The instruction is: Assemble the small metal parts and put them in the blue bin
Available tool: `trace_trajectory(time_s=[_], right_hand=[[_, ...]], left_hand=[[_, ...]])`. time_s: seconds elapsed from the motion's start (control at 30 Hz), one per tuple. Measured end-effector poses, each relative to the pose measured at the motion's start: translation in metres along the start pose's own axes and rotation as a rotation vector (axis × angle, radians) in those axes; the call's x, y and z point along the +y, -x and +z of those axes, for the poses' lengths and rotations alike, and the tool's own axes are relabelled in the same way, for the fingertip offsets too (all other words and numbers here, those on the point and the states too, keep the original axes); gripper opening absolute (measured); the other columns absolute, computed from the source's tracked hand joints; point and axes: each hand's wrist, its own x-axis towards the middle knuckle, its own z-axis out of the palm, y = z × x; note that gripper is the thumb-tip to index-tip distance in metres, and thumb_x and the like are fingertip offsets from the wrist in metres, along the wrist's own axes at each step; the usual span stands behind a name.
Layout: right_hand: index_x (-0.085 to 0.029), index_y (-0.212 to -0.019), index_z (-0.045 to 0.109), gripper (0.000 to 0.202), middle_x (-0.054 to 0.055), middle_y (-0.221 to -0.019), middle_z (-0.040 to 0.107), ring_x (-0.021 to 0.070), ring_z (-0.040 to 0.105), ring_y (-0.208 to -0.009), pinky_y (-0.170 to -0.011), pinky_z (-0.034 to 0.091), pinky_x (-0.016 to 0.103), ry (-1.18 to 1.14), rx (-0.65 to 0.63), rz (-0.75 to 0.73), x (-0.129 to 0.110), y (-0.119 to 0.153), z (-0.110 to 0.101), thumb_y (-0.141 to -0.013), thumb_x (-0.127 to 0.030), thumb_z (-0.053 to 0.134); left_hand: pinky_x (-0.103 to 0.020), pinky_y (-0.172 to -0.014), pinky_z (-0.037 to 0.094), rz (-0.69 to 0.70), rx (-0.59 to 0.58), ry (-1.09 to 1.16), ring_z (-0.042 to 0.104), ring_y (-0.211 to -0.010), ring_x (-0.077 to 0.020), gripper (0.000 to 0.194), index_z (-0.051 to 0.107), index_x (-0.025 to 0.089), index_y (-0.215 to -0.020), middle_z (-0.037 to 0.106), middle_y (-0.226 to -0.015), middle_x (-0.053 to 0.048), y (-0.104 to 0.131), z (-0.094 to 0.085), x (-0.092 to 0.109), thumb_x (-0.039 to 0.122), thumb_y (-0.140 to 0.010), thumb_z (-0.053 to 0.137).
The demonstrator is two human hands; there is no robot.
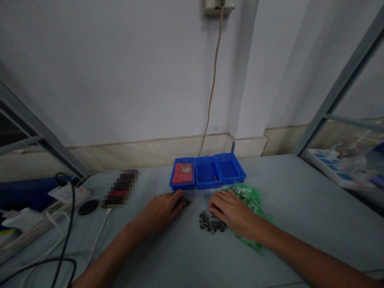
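Parts [211,225], lower centre of frame, look metal: likely hard, slick, light; best pinched by the sides; left hand [165,207] curled by a few, right hand [232,208] half-curled beside the rest; grips unclear.

A person's bare left hand [164,208] and bare right hand [233,212] show slim fingers [217,199], narrow wrists [138,228] and uncovered forearms [303,252] that broaden away from the hands.

No lettering, number or brand can be read: the whitish marks [245,193] on the green bag [255,204] and the pale patch [187,169] on the red packet [179,177] are too blurred to make out.
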Motion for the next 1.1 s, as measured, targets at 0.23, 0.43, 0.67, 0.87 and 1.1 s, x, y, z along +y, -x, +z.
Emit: trace_trajectory(time_s=[0.23,0.43,0.67,0.87,1.1], right_hand=[[-0.023,-0.102,0.064,0.007,0.005,-0.105,0.071,0.0258,0.066,-0.100,-0.089,0.047,0.041,-0.048,-0.018,-0.008,-0.001,0.001,-0.006,-0.106,-0.029,0.064],[-0.023,-0.104,0.069,0.008,0.004,-0.104,0.071,0.0260,0.066,-0.102,-0.091,0.046,0.042,-0.081,-0.027,0.006,0.002,0.000,-0.001,-0.107,-0.027,0.062],[-0.022,-0.105,0.064,0.013,0.006,-0.108,0.067,0.0236,0.064,-0.103,-0.091,0.049,0.037,-0.259,0.124,0.063,0.000,-0.001,-0.001,-0.110,-0.018,0.052],[-0.024,-0.099,0.061,0.014,-0.001,-0.084,0.061,0.0182,0.060,-0.078,-0.073,0.045,0.030,-0.658,0.300,0.275,0.002,-0.007,-0.007,-0.108,-0.034,0.057],[-0.022,-0.097,0.063,0.042,-0.006,-0.067,0.046,0.0130,0.044,-0.056,-0.050,0.031,0.024,-1.142,0.352,0.495,0.012,-0.013,-0.003,-0.098,-0.065,0.061]], left_hand=[[-0.032,-0.072,0.050,0.014,0.015,0.020,0.072,-0.084,-0.0242,0.024,0.058,0.022,-0.112,0.076,-0.099,-0.008,0.000,0.000,0.000,0.037,-0.109,0.040],[-0.034,-0.073,0.050,0.014,0.001,0.012,0.073,-0.086,-0.0257,0.025,0.057,0.022,-0.114,0.075,-0.103,-0.009,0.000,0.003,-0.003,0.039,-0.111,0.039],[-0.034,-0.074,0.050,0.009,0.010,0.019,0.073,-0.086,-0.0254,0.025,0.057,0.023,-0.114,0.075,-0.103,-0.008,0.001,0.001,-0.001,0.040,-0.111,0.039],[-0.034,-0.072,0.050,0.005,0.000,0.018,0.073,-0.084,-0.0257,0.025,0.057,0.022,-0.112,0.075,-0.100,-0.009,0.000,0.000,-0.001,0.039,-0.110,0.038],[-0.032,-0.071,0.050,0.018,0.020,0.025,0.072,-0.081,-0.0238,0.024,0.057,0.023,-0.111,0.075,-0.097,-0.007,0.000,0.003,-0.003,0.039,-0.110,0.040]])
